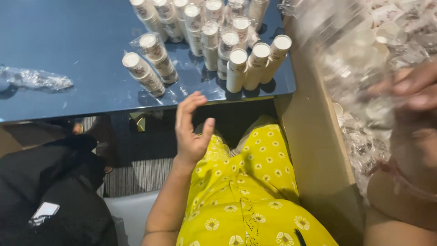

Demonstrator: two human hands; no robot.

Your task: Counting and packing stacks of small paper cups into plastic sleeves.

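1. The left hand [191, 130] is hovering empty over the lap, fingers spread and lightly curled, palm turned toward the right, touching nothing.
2. The right hand [416, 98] is rising close to the camera at the right edge, blurred, its fingers closing around a clear plastic sleeve of paper cups [359, 68] and holding it above the cardboard box [314, 150].
3. The box is standing just right of the person's knees, and loose plastic wrap and more cups are lying inside it.
4. Wrapped cup stacks [227, 41] are lying in rows on the blue counter [68, 41], white bases facing the camera; two separate stacks [148, 66] are lying just left of them.
5. A crumpled piece of clear wrap [34, 79] is lying at the counter's left edge, well apart from both hands.
6. A yellow flowered garment [246, 191] is covering the lap, and a black bag [50, 191] is sitting at lower left.
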